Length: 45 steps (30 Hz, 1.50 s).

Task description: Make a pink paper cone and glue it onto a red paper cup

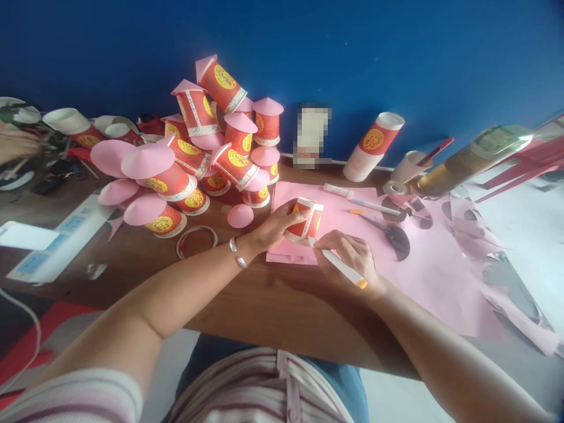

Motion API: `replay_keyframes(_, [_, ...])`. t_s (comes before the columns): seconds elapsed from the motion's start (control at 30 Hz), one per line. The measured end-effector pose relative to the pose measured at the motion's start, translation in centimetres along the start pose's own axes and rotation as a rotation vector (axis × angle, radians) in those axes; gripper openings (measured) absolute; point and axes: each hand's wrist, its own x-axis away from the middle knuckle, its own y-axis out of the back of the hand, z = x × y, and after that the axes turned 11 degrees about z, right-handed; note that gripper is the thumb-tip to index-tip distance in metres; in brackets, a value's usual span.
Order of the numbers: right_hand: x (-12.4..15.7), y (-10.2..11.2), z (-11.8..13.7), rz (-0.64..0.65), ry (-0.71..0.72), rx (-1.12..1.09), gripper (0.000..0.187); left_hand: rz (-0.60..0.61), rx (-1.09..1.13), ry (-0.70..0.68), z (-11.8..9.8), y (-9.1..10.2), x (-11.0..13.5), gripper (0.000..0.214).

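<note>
My left hand is closed around a red paper cup that stands upside down on a pink paper sheet. A silver bracelet sits on that wrist. My right hand pinches a white pen with an orange cap, its tip at the cup's rim on the paper. Behind the cup, a pile of red cups with pink cone lids covers the wooden table.
Scissors, a glue stick and another pen lie on the pink paper. A stack of red cups leans by the blue wall. Tape rolls, paper offcuts and a power strip are around. Another person's hand is at far left.
</note>
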Motion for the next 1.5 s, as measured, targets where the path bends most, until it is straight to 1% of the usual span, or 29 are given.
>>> replay_keyframes(0.3, [0.0, 0.1, -0.2, 0.000, 0.029, -0.018, 0.015, 0.025, -0.063, 0.012, -0.8, -0.3, 0.3, 0.038])
replay_keyframes(0.5, [-0.3, 0.4, 0.0, 0.008, 0.050, -0.052, 0.015, 0.038, -0.079, 0.027, -1.0, -0.4, 0.4, 0.039])
replay_keyframes(0.63, [-0.2, 0.4, 0.0, 0.013, 0.050, -0.050, 0.015, 0.019, -0.064, 0.031, -1.0, -0.5, 0.3, 0.039])
replay_keyframes(0.73, [0.0, 0.2, -0.1, 0.014, 0.046, -0.042, 0.015, 0.031, -0.040, 0.041, -1.0, -0.5, 0.3, 0.039])
replay_keyframes(0.87, [0.0, 0.1, -0.2, -0.002, 0.037, -0.029, 0.016, 0.034, -0.068, 0.045, -1.2, -0.4, 0.4, 0.039])
replay_keyframes(1.03, [-0.1, 0.0, -0.2, -0.032, 0.023, -0.023, 0.017, 0.054, -0.049, 0.049, -1.0, -0.3, 0.4, 0.039])
replay_keyframes(1.2, [-0.1, 0.0, -0.1, -0.047, -0.011, -0.003, 0.016, 0.050, -0.020, 0.049, -1.0, -0.4, 0.3, 0.040])
replay_keyframes(1.33, [-0.2, 0.0, -0.1, -0.070, -0.011, 0.027, 0.017, 0.045, -0.014, 0.036, -1.0, -0.4, 0.3, 0.038])
replay_keyframes(1.5, [-0.5, 0.2, 0.0, -0.082, 0.000, 0.050, 0.020, 0.057, 0.023, 0.035, -0.4, 0.0, 0.2, 0.039])
